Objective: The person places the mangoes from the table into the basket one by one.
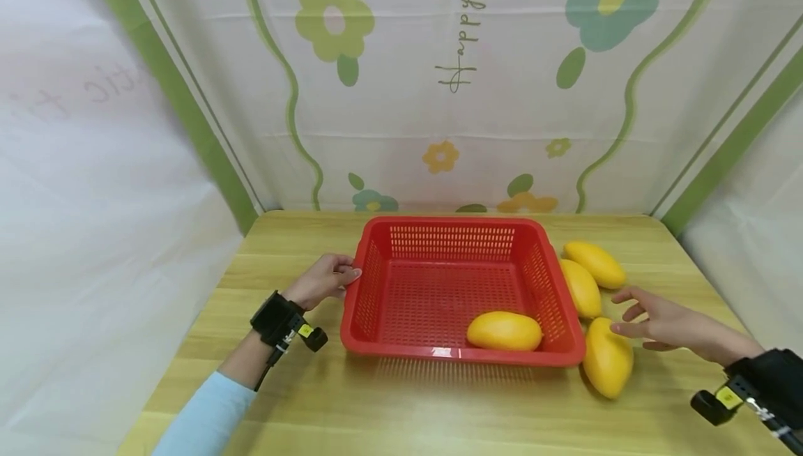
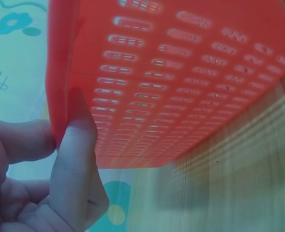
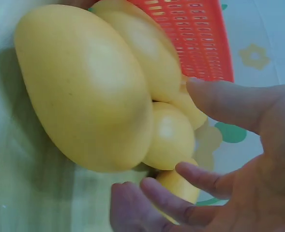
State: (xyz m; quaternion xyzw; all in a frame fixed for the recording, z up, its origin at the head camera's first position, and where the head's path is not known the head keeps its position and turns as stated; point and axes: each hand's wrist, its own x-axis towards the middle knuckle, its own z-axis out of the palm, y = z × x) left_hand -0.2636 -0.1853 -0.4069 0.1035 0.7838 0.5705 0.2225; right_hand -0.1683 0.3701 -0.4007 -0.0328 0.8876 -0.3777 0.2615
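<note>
My left hand (image 1: 323, 280) pinches the left rim of a red plastic basket (image 1: 395, 351) between thumb and fingers; the left wrist view shows the rim (image 2: 60, 63) caught there. Inside the basket, at its front right, lies one yellow mango (image 1: 504, 331). My right hand (image 1: 668, 323) is held with spread, slightly bent fingers just right of the nearest loose mango (image 1: 608, 358), holding nothing. Beyond that, a second mango (image 1: 581, 290) rests against the basket's right side and a third mango (image 1: 594, 264) lies behind it. In the right wrist view, a large mango (image 3: 84, 87) sits before the fingertips.
Everything stands on a light wooden table (image 1: 301, 400). A white cloth (image 1: 389, 100) printed with flowers and lettering hangs behind the table's far edge, with more white cloth at both sides. Each wrist wears a black camera strap (image 1: 276, 318).
</note>
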